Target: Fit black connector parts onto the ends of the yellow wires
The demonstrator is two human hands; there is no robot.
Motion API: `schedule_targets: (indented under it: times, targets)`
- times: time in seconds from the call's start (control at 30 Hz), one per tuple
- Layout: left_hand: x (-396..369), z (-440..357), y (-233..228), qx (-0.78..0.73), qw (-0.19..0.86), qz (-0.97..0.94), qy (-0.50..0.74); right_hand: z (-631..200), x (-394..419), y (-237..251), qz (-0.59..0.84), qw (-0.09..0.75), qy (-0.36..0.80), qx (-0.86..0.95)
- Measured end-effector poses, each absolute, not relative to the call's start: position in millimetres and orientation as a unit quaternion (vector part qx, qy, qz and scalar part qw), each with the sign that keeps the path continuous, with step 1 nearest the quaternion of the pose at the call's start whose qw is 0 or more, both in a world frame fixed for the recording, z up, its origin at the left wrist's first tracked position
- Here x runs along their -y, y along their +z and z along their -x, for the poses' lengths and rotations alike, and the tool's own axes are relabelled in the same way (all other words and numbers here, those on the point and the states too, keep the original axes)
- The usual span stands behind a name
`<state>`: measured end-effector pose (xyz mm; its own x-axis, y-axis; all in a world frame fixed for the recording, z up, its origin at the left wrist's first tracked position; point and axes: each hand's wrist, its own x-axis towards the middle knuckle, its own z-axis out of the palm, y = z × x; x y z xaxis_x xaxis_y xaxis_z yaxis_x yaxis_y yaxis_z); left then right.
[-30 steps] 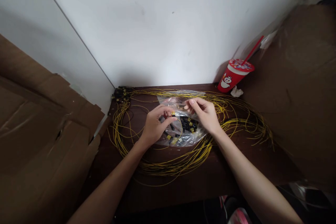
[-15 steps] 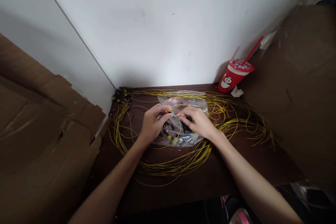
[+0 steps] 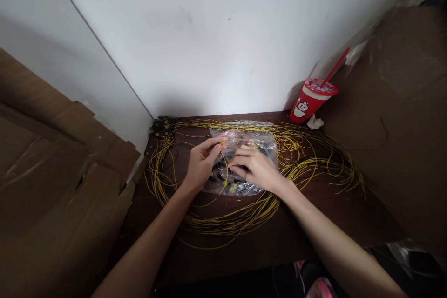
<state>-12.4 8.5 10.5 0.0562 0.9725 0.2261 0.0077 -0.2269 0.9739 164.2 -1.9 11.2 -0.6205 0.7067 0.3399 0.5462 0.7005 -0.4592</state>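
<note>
Left hand (image 3: 201,164) is closed in a pinch: thumb and forefinger grip a small yellow connector (image 3: 222,142) at the end of a thin yellow cable (image 3: 226,174), held just above the clear plastic bag (image 3: 265,142). From the pinch the cable curves down between the two hands and over the bag. Right hand (image 3: 254,170) sits just beside the left, to its right, palm down with fingers loosely curled and pointing toward the left fingertips. Its fingertips rest on or just over the bag; whether they grip anything cannot be told.

Under both hands the bag lies flat on the dark wooden table (image 3: 314,228). Small black and yellow parts (image 3: 233,188) show through the plastic below the right hand, close to the near edge of the bag.

Around the hands and the bag a large loose coil of yellow cable (image 3: 244,219) rings the table, with its thickest bundle on the near side of the wrists and a spread of loops (image 3: 324,163) to the right of the right hand. Beyond the left hand, at the far left corner of the table, a cluster of dark cable ends (image 3: 161,125) lies against the wall.

Well to the right of the right hand, at the far corner, a red cup (image 3: 307,104) with a red straw (image 3: 337,66) stands tilted by the white wall (image 3: 216,32), a crumpled white scrap (image 3: 314,122) touching its base. Brown cardboard (image 3: 52,177) lies left of the left arm; more cardboard (image 3: 401,116) stands to the right.
</note>
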Motion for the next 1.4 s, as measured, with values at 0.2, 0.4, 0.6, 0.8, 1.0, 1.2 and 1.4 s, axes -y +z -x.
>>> schedule_targets:
  times: [0.2, 0.4, 0.6, 0.8, 1.0, 1.2, 1.4]
  targets:
    - [-10, 12, 9, -0.424, 0.461, -0.549, 0.554, -153, 9, 8, 0.322, 0.227, 0.164, 0.905]
    - [-10, 11, 9, -0.421, 0.484, -0.53, 0.555, -151, 11, 7, 0.328, 0.221, 0.16, 0.905]
    - [-9, 10, 9, -0.427, 0.477, -0.542, 0.544, -155, 8, 9, 0.343, 0.221, 0.158, 0.899]
    - [-9, 9, 7, -0.436, 0.462, -0.561, 0.531, -156, 9, 10, 0.32, 0.221, 0.167, 0.906]
    - [-9, 9, 6, -0.442, 0.468, -0.561, 0.521, -155, 8, 8, 0.318, 0.23, 0.16, 0.906]
    - [-10, 8, 5, -0.437, 0.476, -0.563, 0.516, -156, 8, 8, 0.319, 0.227, 0.156, 0.907]
    - [-10, 8, 3, -0.435, 0.476, -0.567, 0.512, -154, 9, 8, 0.314, 0.212, 0.155, 0.912]
